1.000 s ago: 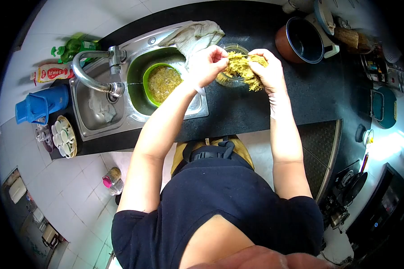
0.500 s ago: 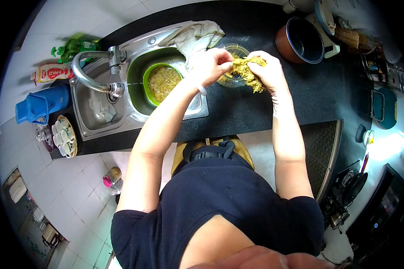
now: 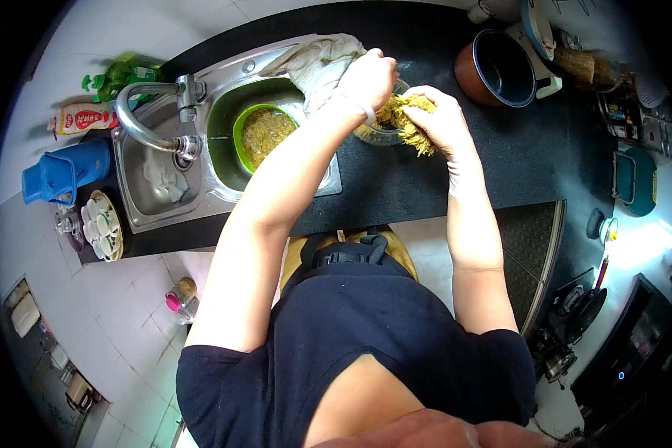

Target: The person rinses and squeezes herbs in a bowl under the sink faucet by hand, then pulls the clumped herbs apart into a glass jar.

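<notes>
My right hand [image 3: 442,123] grips a clump of yellow-green, stringy shreds [image 3: 418,139], perhaps a shredded vegetable. The clump hangs over the right side of a clear glass bowl [image 3: 381,137] on the counter. My left hand [image 3: 371,78] is closed in a fist above the bowl's far left side, its back towards me. Whatever its fingers hold is hidden. More shreds show between the hands, and I cannot tell whether they lie in the bowl or belong to the clump.
A green basin [image 3: 239,134] with similar shreds in liquid stands in the steel sink [image 3: 157,216], left of my arms. A cloth [image 3: 317,63] drapes over the sink's back edge. The faucet [image 3: 157,142] arches over the left bowl. A brown pot [image 3: 474,75] stands at right on the black counter [image 3: 396,187].
My left hand has moved away from the clump, up and slightly right, and its fingers have curled into a fist. My right hand stays nearly in place, still holding the shreds.
</notes>
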`<move>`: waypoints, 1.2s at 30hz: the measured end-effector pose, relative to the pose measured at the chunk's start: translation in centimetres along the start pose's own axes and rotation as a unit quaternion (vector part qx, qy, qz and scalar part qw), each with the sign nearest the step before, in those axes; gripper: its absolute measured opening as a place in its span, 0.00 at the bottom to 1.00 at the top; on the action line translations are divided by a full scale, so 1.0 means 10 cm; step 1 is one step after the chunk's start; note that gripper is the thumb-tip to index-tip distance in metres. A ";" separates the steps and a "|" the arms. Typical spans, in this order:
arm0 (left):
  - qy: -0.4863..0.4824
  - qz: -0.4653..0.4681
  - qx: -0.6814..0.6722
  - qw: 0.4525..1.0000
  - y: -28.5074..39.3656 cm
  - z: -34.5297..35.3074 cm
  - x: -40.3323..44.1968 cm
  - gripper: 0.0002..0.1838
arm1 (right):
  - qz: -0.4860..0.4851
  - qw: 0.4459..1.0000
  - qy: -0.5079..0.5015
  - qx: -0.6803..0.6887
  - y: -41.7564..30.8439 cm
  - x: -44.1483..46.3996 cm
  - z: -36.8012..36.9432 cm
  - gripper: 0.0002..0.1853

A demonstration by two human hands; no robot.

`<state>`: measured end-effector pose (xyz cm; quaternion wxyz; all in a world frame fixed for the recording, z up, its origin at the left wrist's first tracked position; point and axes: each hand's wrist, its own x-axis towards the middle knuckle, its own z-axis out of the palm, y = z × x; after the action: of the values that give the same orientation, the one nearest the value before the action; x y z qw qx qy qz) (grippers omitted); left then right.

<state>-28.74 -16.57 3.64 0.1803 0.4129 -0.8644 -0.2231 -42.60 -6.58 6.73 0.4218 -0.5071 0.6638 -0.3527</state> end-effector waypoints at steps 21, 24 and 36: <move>-0.012 -0.165 -0.422 0.892 -0.13 0.02 -0.57 0.03 | -0.038 0.958 0.060 0.278 0.05 0.02 0.20 0.22; -0.003 -0.197 -0.413 0.889 -0.21 0.02 -0.55 0.04 | -0.045 0.969 0.058 0.237 0.00 0.02 0.16 0.23; -0.048 -0.163 -0.397 0.902 0.03 -0.19 -0.56 0.05 | -0.074 0.983 0.076 0.150 0.04 0.02 0.21 0.20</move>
<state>-24.64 -12.44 4.68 0.2486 0.4309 -0.6329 -0.5932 -40.88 -6.73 5.53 0.4147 -0.4574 0.5937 -0.5160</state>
